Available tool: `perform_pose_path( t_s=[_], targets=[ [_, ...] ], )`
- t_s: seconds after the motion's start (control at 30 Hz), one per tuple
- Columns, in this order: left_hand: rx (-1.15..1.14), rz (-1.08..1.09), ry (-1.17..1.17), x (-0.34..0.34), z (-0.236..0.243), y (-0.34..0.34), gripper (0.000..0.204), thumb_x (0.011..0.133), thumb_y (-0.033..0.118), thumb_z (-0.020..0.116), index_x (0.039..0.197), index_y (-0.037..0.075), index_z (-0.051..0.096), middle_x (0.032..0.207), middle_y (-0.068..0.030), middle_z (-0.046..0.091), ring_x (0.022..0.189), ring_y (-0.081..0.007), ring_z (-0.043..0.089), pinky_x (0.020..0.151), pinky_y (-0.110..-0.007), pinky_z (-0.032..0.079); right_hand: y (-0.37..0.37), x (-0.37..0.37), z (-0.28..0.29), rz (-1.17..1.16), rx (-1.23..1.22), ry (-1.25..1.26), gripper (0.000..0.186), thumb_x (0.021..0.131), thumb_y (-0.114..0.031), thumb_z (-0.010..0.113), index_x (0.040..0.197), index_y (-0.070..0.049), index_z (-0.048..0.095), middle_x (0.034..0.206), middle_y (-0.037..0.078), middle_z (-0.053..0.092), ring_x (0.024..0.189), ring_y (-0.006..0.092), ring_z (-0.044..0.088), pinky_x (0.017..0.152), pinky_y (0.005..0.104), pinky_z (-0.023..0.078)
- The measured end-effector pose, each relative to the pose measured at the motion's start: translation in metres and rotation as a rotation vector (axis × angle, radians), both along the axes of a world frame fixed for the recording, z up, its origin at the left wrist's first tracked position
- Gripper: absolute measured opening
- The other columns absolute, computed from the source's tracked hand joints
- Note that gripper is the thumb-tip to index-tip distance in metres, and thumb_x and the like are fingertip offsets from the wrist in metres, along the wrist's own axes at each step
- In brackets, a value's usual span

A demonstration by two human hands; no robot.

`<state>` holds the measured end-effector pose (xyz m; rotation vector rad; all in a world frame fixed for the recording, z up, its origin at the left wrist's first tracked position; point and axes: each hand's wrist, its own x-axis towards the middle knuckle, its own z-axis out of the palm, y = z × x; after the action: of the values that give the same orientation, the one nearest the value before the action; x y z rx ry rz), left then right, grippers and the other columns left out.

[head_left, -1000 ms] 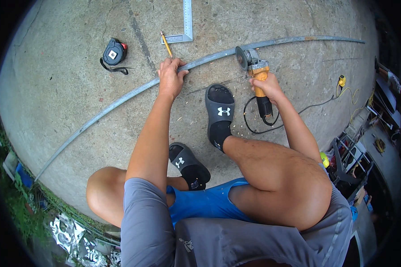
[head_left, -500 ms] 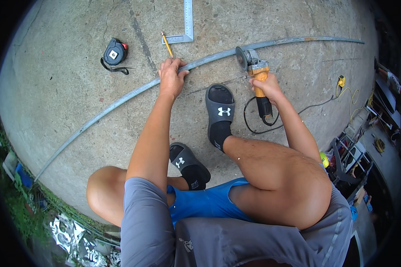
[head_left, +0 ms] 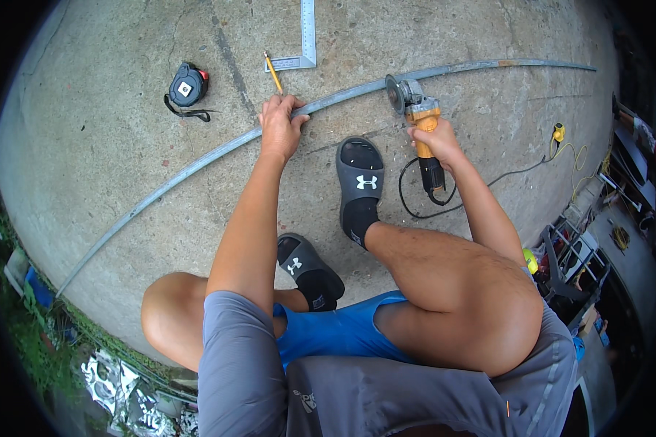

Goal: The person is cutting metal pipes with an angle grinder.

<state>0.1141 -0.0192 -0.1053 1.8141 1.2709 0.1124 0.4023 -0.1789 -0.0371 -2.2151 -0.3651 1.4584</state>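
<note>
A long grey metal bar (head_left: 189, 172) lies across the concrete, bowed by the lens. My left hand (head_left: 279, 125) is closed round it near its middle, fingers over the far side. My right hand (head_left: 437, 143) grips an angle grinder (head_left: 423, 114) by its yellow and black body. The grinder's disc (head_left: 395, 95) stands upright at the bar's near edge, to the right of my left hand; I cannot tell how deep it reaches. Just beyond my left fingers lies a yellow pencil (head_left: 273, 75), resting across the short arm of a metal try square (head_left: 307, 44).
A black tape measure (head_left: 187, 86) with a strap lies at the far left. The grinder's dark cord (head_left: 481, 191) loops right to a yellow connector (head_left: 558, 132). My sandalled feet (head_left: 361, 171) are close to the bar. Racks and clutter (head_left: 576, 255) line the right; plants (head_left: 33, 342) edge the left.
Both hands, the bar and the grinder hold nearly the same place. Small pale specks have shifted around my right foot, and a thin orange streak now shows over my shirt.
</note>
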Motion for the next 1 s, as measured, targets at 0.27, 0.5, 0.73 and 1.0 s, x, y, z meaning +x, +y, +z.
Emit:
perform_pose_path(
  t_s=[0.27,0.5,0.73,1.0],
  targets=[
    [0.003,0.002,-0.004,-0.0001,-0.0024,-0.0011,0.025,0.077,0.013,0.077,0.101,0.011,0.067,0.103,-0.0083,0.059,0.107,-0.0296,0.051,0.098,-0.042,0.037,-0.001,0.0019,-0.0025,0.015,0.002,-0.003,0.031,0.077,-0.018,0.08,0.097,0.001,0.064,0.079,0.006,0.067,0.065,0.0135,0.065,0.058,0.029,0.052],
    [0.004,0.0,0.0,0.0002,-0.0019,0.0001,0.025,0.077,0.013,0.077,0.1,0.011,0.067,0.103,-0.0085,0.059,0.108,-0.0304,0.051,0.1,-0.042,0.036,0.0002,0.0007,-0.0018,0.008,0.01,-0.005,0.032,0.077,-0.017,0.08,0.097,0.002,0.064,0.08,0.006,0.067,0.066,0.0136,0.065,0.059,0.0292,0.052],
    [0.006,0.003,-0.005,0.0008,-0.0021,-0.001,0.025,0.077,0.012,0.077,0.1,0.01,0.067,0.104,-0.009,0.059,0.109,-0.031,0.051,0.101,-0.042,0.036,-0.001,0.0018,-0.0034,0.011,-0.004,-0.008,0.032,0.077,-0.017,0.08,0.098,0.002,0.065,0.081,0.006,0.067,0.066,0.0138,0.065,0.059,0.0292,0.052],
    [-0.009,0.001,0.004,0.0004,-0.0003,-0.0001,0.025,0.078,0.013,0.077,0.1,0.01,0.067,0.105,-0.0088,0.059,0.109,-0.0306,0.051,0.101,-0.042,0.035,-0.0002,0.0008,-0.0032,0.0,0.003,0.004,0.03,0.078,-0.017,0.079,0.097,0.001,0.065,0.08,0.006,0.068,0.067,0.0138,0.065,0.059,0.0292,0.052]
  ],
)
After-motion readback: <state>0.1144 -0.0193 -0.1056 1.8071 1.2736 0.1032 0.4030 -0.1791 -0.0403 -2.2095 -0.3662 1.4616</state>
